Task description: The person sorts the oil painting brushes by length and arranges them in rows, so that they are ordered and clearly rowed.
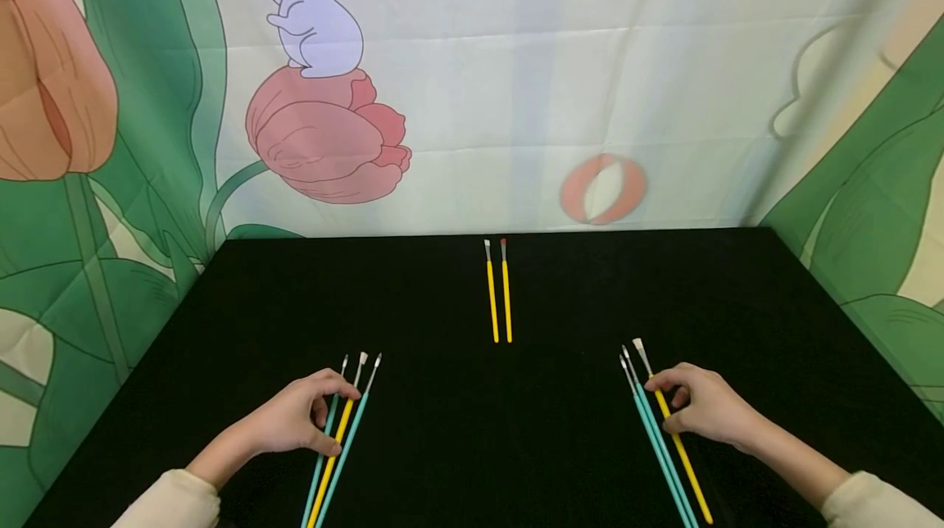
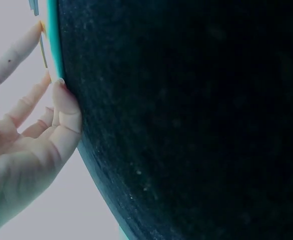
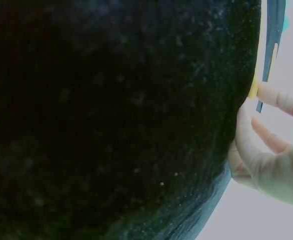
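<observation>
My left hand (image 1: 298,417) reaches over a yellow paintbrush (image 1: 344,420) on the left, which lies between two teal paintbrushes (image 1: 355,428). Its thumb and index fingertips stand apart along the yellow handle. In the left wrist view those fingertips meet a teal handle (image 2: 55,45) and a bit of yellow. At the right, my right hand (image 1: 701,405) has its thumb and index fingertips at another yellow paintbrush (image 1: 689,466), with two teal paintbrushes (image 1: 656,438) beside it. The right wrist view shows the yellow handle (image 3: 253,89) at the index fingertip. Neither grip shows plainly.
Two more yellow paintbrushes (image 1: 492,302) lie side by side at the back middle, one with a white tip, one with a red tip. Everything lies on a black tabletop (image 1: 501,430). A printed curtain (image 1: 479,102) hangs behind its far edge.
</observation>
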{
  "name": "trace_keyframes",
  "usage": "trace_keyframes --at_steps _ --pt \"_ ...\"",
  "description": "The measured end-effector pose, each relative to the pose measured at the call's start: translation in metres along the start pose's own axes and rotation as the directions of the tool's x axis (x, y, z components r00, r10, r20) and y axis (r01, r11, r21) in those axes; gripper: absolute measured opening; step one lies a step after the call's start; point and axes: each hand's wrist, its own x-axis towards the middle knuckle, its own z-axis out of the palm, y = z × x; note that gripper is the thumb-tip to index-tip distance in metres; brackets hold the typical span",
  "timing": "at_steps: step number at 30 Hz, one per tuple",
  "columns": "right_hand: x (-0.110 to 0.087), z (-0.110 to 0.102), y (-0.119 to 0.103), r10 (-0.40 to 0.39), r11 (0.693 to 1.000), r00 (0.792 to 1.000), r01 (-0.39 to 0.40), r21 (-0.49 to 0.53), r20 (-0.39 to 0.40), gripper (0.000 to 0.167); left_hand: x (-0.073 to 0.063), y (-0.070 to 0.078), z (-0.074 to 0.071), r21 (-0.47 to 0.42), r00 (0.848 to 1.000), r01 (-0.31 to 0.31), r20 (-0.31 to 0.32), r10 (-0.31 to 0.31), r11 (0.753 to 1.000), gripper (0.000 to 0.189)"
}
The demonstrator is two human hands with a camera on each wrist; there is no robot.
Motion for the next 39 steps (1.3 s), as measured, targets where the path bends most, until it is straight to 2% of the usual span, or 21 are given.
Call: trace_keyframes --at_steps 7,12,18,25,32,39 --pt "-0.0013 -0.0019 -0.0014 0.024 0.999 1.0 -0.024 0.041 0.016 0.05 -0.0003 -0.0001 -0.0021 -0.009 1.0 -0.004 0.009 0.004 1.0 0.056" --pt "-0.0019 -0.0036 -0.0036 0.038 0.998 0.999 -0.039 0.042 0.019 0.05 -0.0005 0.0021 -0.0019 0.015 0.999 -0.038 0.002 0.038 0.999 0.054" --pt "-0.0017 -0.0036 -0.0038 0.048 0.998 0.999 -0.049 0.042 0.019 0.05 0.0021 0.002 0.0 0.063 0.999 -0.03 -0.013 0.031 0.998 0.052" --pt "-0.0014 -0.0037 -0.0027 0.04 0.998 0.999 -0.041 0.046 0.019 0.05 0.0023 0.004 -0.0014 0.077 1.0 -0.011 0.003 0.011 0.997 0.054" --pt "-0.0015 -0.0028 -0.0013 0.041 0.998 0.999 -0.042 0.056 0.023 0.05 0.0032 0.0046 -0.0021 0.098 0.999 -0.036 0.042 0.032 0.995 0.047" --pt "-0.0015 -0.0037 -0.0015 0.042 0.998 0.999 -0.043 0.053 0.024 0.049 0.0048 0.0069 0.0 0.142 0.998 -0.045 0.043 0.039 0.989 0.051"
